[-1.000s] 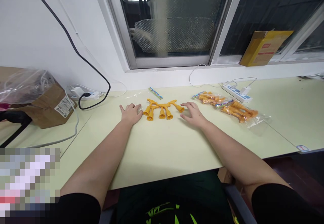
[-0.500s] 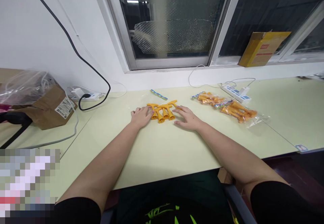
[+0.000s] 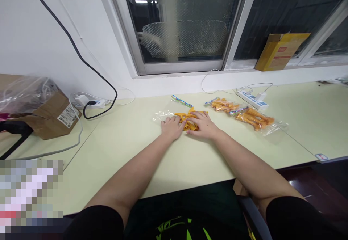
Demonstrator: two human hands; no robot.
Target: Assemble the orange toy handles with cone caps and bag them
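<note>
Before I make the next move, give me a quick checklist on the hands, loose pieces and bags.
1. Left hand against the loose yellow-orange plastic pieces: ok, at their left side.
2. Right hand over the pieces: ok, at their right side.
3. Pieces gathered together: ok, bunched between the hands.
4. Piece count: cannot tell, fingers cover some.
5. Flat clear plastic bag with a blue-green patterned strip, mouth open: cannot tell.
6. Two clear plastic bags of orange pieces away from the hands: ok, off to the right.
</note>
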